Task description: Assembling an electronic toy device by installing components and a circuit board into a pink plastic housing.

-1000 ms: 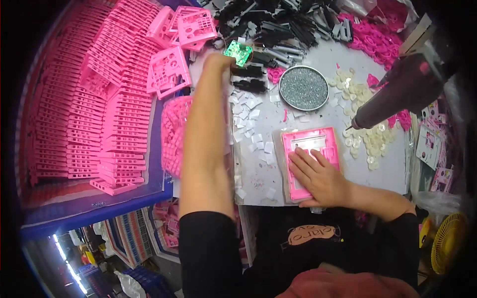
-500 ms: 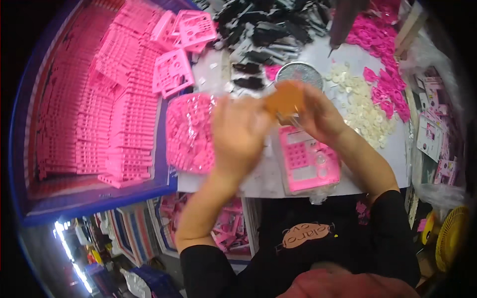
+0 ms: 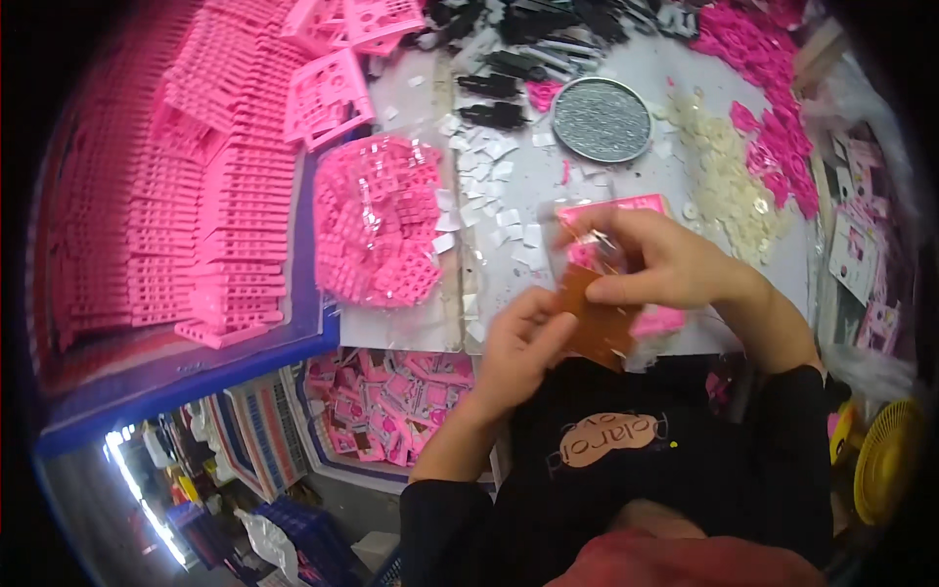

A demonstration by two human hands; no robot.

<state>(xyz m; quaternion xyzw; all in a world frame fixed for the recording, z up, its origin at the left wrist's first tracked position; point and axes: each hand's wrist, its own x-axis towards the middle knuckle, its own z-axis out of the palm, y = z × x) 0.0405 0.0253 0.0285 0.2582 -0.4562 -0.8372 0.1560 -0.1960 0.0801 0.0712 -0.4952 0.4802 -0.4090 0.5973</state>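
Note:
A brown circuit board [image 3: 599, 323], thin and flat, is gripped in my right hand [image 3: 665, 264], the thumb across its face. Thin wires seem to run near its upper edge. Beside the board's left edge is my left hand [image 3: 523, 347], with fingers curled and thumb close to the forefinger; what it pinches, if anything, is too small to make out. Under my right hand and the board lies a pink plastic casing [image 3: 641, 203] on clear plastic, mostly hidden. Small white squares [image 3: 504, 220] are scattered on the table left of it.
A blue crate [image 3: 186, 367] of stacked pink casings stands at left, beside a clear bag of pink keypads [image 3: 377, 225]. A round tin [image 3: 602, 119], black-and-white strips [image 3: 528, 49], cream discs [image 3: 734, 186] and magenta pieces [image 3: 753, 59] lie farther back. Below is a bin of pink parts [image 3: 391, 401].
The brown board has come nearer to my body, over the casing and past its front edge. My left hand has moved down and right, to the board's edge. The whole view has shifted slightly.

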